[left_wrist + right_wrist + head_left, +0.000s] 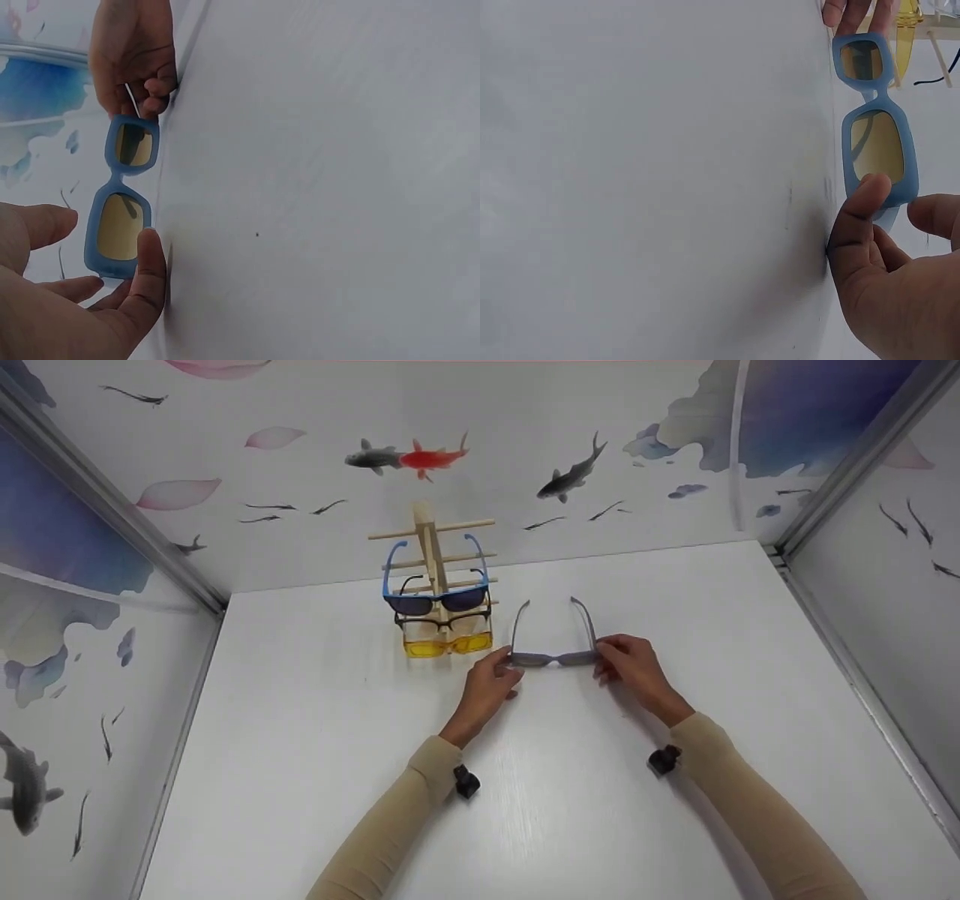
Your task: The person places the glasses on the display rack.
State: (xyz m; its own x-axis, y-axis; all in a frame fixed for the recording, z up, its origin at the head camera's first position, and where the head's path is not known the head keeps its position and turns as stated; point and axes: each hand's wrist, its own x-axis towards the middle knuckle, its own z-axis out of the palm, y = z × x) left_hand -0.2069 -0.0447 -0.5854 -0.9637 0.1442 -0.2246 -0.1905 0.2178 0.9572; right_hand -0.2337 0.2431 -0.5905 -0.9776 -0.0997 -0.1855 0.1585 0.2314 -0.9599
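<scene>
A pair of sunglasses with a thick grey-blue frame is at the tabletop, lenses toward the person, arms unfolded and pointing away. My left hand holds its left corner by the hinge. At the opposite corner, my right hand pinches the frame. Tinted lenses show yellowish-brown in the left wrist view, where one left finger stands apart from the frame. A right fingertip overlaps the near lens corner of the frame in the right wrist view. Whether the frame touches the table is unclear.
Left of the sunglasses stands a wooden eyewear rack. It bears blue-framed sunglasses, black-framed glasses and yellow glasses. Printed panels wall the white table at the back and sides.
</scene>
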